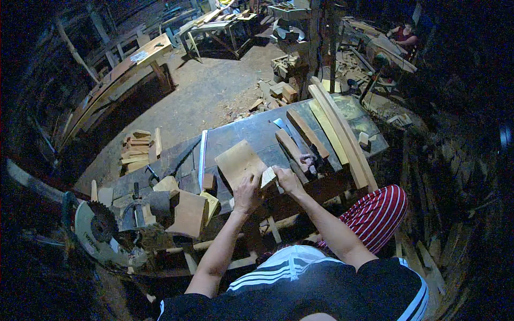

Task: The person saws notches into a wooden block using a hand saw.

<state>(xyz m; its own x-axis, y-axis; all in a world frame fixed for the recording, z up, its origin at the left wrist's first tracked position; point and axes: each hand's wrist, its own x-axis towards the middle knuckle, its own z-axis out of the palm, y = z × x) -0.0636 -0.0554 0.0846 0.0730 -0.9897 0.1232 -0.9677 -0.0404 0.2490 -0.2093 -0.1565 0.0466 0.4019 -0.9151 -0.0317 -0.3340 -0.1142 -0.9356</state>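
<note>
A flat square wooden board (238,161) lies on the dark workbench (251,131). My left hand (247,193) presses on its near edge. My right hand (288,179) sits just to the right, fingers closed on a small pale wooden piece (267,176) beside the board's corner. Both forearms come up from the lower edge of the view.
Long wooden strips (337,131) lie along the bench's right side, with a handsaw (202,158) on its left part. Wood blocks (190,211) and a circular saw blade (99,230) sit at the lower left. A stack of offcuts (138,150) rests on the floor. A person (404,35) is far back right.
</note>
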